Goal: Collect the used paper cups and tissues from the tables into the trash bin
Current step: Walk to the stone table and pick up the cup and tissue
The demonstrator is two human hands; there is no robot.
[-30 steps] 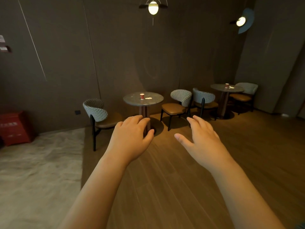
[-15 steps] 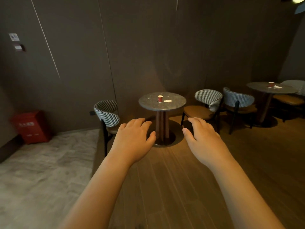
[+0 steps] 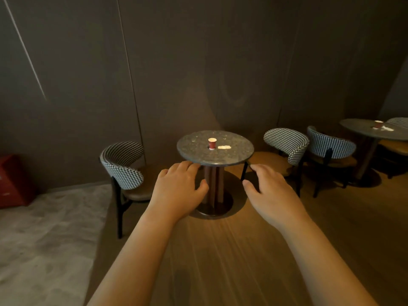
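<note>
A red paper cup (image 3: pixel 212 143) stands upright near the middle of a round stone-topped table (image 3: pixel 196 151), with a white tissue (image 3: pixel 224 147) lying just to its right. A second red cup (image 3: pixel 378 124) and a white tissue (image 3: pixel 387 128) sit on another round table (image 3: pixel 357 128) at the far right. My left hand (image 3: pixel 177 189) and my right hand (image 3: pixel 270 192) are held out palm down in front of the near table, below its front edge, both empty with fingers loosely apart. No trash bin is visible.
A houndstooth chair (image 3: pixel 123 166) stands left of the near table, another chair (image 3: pixel 287 144) right of it and a third chair (image 3: pixel 329 146) by the far table. A red box (image 3: pixel 13 180) sits by the left wall. Wooden floor (image 3: pixel 231 261) lies underfoot, grey floor (image 3: pixel 44 228) to the left.
The view has come closer to the near table, which now looks larger and central. Both hands stay held out and empty; the ceiling lamps have left the frame.
</note>
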